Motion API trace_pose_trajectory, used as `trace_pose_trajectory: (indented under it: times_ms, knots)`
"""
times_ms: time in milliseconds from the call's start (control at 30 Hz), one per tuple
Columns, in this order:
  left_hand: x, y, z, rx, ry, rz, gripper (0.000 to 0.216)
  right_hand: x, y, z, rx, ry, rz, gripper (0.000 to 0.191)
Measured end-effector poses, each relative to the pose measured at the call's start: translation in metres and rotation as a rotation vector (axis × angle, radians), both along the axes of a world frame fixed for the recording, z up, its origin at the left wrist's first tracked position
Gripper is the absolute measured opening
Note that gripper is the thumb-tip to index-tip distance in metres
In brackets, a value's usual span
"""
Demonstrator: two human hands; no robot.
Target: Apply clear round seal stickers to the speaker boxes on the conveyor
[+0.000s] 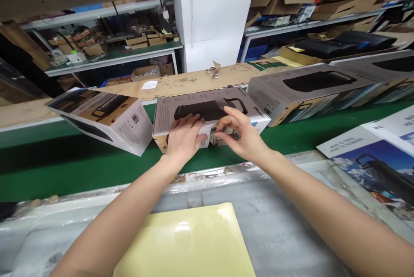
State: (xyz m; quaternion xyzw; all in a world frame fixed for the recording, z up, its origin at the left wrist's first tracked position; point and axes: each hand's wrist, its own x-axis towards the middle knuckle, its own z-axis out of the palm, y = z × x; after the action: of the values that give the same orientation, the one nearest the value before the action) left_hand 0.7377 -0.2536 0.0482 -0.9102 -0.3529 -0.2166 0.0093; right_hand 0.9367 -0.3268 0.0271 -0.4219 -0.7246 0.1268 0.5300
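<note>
A printed product box [210, 102] with a dark speaker-like device pictured on top lies on the green surface in front of me. My left hand [186, 136] rests on its near top edge, fingers stretched flat and thumb out along the front side. Over the right part of the same box, my right hand [241, 134] has thumb and index finger drawn together in a pinch by the front face. Whatever sits between those fingertips is too small to make out. A glossy yellow sheet [197, 238] lies nearest me, below both hands.
Another printed box [106, 117] stands angled to the left. More such boxes [307, 85] line the green belt-like surface [129, 169] at right. Printed cardboard sleeves [371, 160] lie at front right. Behind are a wooden ledge [181, 80], a white pillar [216, 18] and loaded shelves.
</note>
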Motion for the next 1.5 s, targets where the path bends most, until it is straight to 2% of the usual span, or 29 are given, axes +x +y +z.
trace_pose_trajectory:
  times_ms: [200, 300, 400, 567, 700, 767, 833, 900, 967, 1033, 1100, 1167, 1200, 1267, 1367, 1433, 1500]
  knots:
    - [-0.002, 0.001, -0.002, -0.009, -0.024, 0.023, 0.042, -0.004, 0.025, -0.005, -0.072, -0.078, -0.063, 0.055]
    - [-0.006, 0.001, -0.003, -0.013, -0.032, 0.023, 0.043, -0.002, 0.023, -0.009, -0.031, -0.147, -0.156, 0.054]
    - [-0.009, 0.004, -0.008, -0.013, -0.061, 0.005, 0.044, 0.001, 0.016, -0.010, -0.063, -0.218, -0.235, 0.061]
    - [-0.012, 0.007, -0.014, -0.020, -0.087, -0.018, 0.042, -0.002, 0.030, 0.013, -0.177, -0.222, -0.216, 0.095]
    - [-0.016, 0.004, -0.008, -0.068, -0.106, -0.046, 0.043, 0.001, 0.065, 0.038, -0.421, -0.164, -0.057, 0.119]
    - [-0.022, 0.004, 0.000, -0.131, -0.118, -0.086, 0.042, 0.004, 0.079, 0.048, -0.549, -0.187, -0.004, 0.121]
    - [-0.034, 0.007, 0.009, -0.214, -0.167, -0.113, 0.034, 0.005, 0.088, 0.053, -0.587, -0.208, -0.058, 0.111]
    - [-0.051, 0.015, 0.015, -0.249, -0.324, -0.025, 0.028, 0.004, 0.090, 0.053, -0.556, -0.178, -0.187, 0.096]
    - [-0.070, 0.026, 0.015, -0.250, -0.585, 0.175, 0.034, 0.002, 0.089, 0.052, -0.472, -0.083, -0.292, 0.083]
    - [-0.083, 0.036, 0.009, -0.367, -0.873, 0.354, 0.046, -0.005, 0.086, 0.054, -0.365, 0.013, -0.299, 0.070]
    - [-0.089, 0.041, -0.002, -0.652, -1.119, 0.389, 0.046, -0.018, 0.084, 0.060, -0.293, 0.039, -0.270, 0.051]
    - [-0.089, 0.041, -0.011, -0.915, -1.305, 0.316, 0.038, -0.034, 0.086, 0.072, -0.292, -0.005, -0.212, 0.041]
    - [-0.088, 0.039, -0.015, -0.986, -1.371, 0.280, 0.036, -0.043, 0.088, 0.079, -0.309, -0.033, -0.159, 0.041]
    - [-0.087, 0.035, -0.018, -1.034, -1.442, 0.267, 0.039, -0.061, 0.095, 0.092, -0.390, -0.079, -0.002, 0.043]
    - [-0.088, 0.029, -0.018, -1.121, -1.460, 0.247, 0.052, -0.082, 0.113, 0.103, -0.647, -0.077, 0.269, 0.046]
    - [-0.088, 0.028, -0.019, -1.198, -1.492, 0.158, 0.060, -0.094, 0.127, 0.104, -0.796, -0.047, 0.374, 0.047]
    - [-0.087, 0.027, -0.021, -1.226, -1.541, 0.076, 0.063, -0.103, 0.139, 0.100, -0.857, -0.024, 0.406, 0.046]
